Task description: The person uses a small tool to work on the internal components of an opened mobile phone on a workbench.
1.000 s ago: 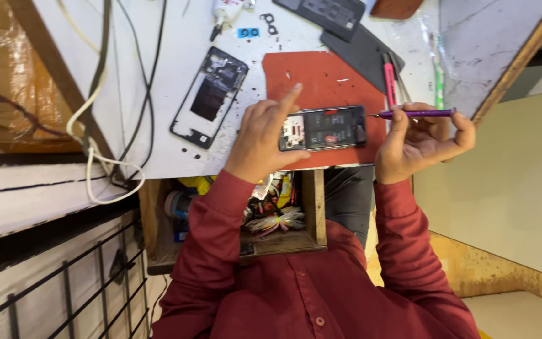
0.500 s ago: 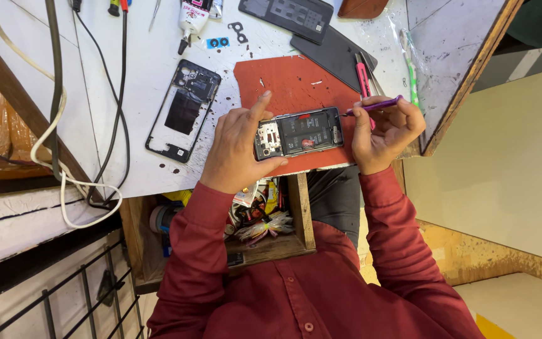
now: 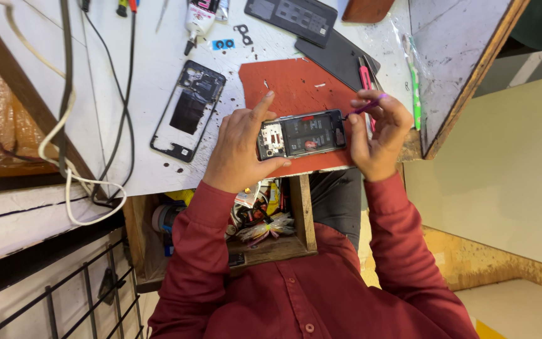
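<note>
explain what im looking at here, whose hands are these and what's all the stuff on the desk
This is one picture from a camera worn on a person's head, looking down at their own two bare hands; there is no machine. The red sleeves at the bottom are the person's arms.

The left hand grips one end of an opened phone, its back off so the inner parts show. The right hand steadies the other end and holds a thin purple tool, its tip at the phone's edge.

The phone is over a red mat on a white worktable. Beside it lies an empty phone frame, with dark back covers further up, a glue tube, and cables to the side. Below the table edge is an open drawer full of small parts.
</note>
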